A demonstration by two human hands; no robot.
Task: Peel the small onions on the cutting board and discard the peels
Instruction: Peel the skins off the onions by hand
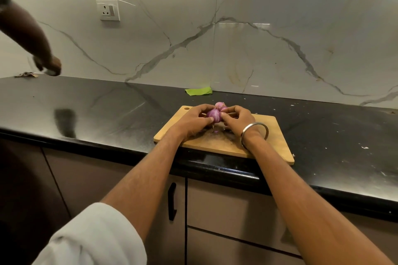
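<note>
We find the left hand (195,120) and right hand (235,119) both gripping one purple onion (213,116) above the cutting board (269,135).

Three small onions (213,116) are counted on one cutting board (269,137); two hands (195,120) are seen there, one bangle (255,134), one green cloth (199,91), one wall socket (108,9)

Purple onions (216,113) — on cutting board (270,135)
</note>
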